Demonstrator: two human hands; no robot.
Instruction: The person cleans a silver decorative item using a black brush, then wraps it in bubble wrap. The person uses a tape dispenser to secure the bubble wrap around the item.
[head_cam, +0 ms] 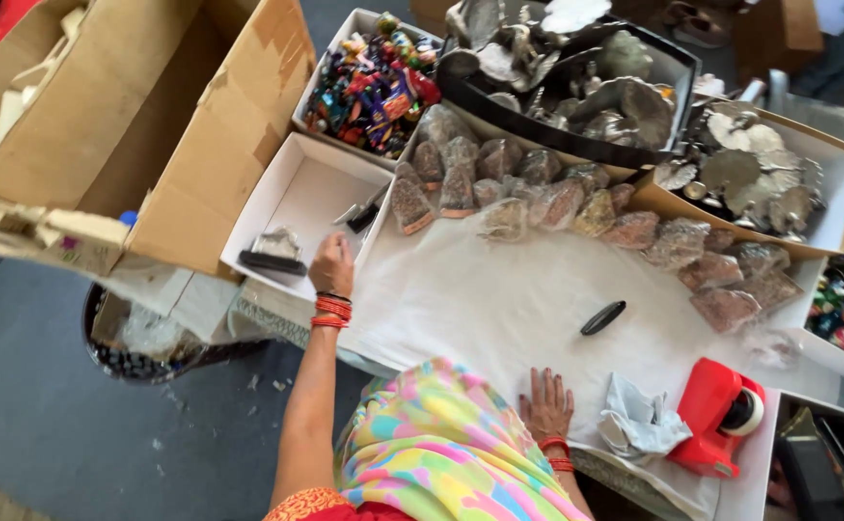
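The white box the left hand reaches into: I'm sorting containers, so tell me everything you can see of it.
The white box is a shallow, open tray that looks like cardboard, with low upright walls and no lid. It sits at the table's left end, beside a large brown cardboard box and below a box of colourful trinkets. Inside lie a small silvery piece on a black base and a few small dark and pale bits near the far corner. The left hand rests over its near right wall.
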